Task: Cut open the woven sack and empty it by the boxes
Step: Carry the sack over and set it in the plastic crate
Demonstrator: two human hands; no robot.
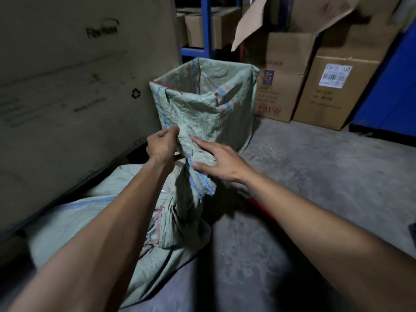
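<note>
- Head view: a full pale green woven plastic sack (94, 224) is seen lying on the grey concrete floor (304, 176) against a large brown cardboard panel (67, 86), with its bunched neck (191, 183) lifted toward the hands
- The left hand (161, 146) is closed, thumb and fingers pinching the gathered fabric just above the neck
- The right hand (221, 162) is laid against the fabric with fingers spread and extended, gripping nothing
- The sack's long axis is judged to run from lower left up toward frame centre, mouth end pointing away, toward an upright open green woven bag (202, 102) and stacked brown cardboard boxes (315, 86) beyond
- No blade can be seen; whether the neck is tied cannot be told
- For a clean opening, the neck is best held taut by the left hand, and any cut kept close to the tie and away from the fingers
</note>
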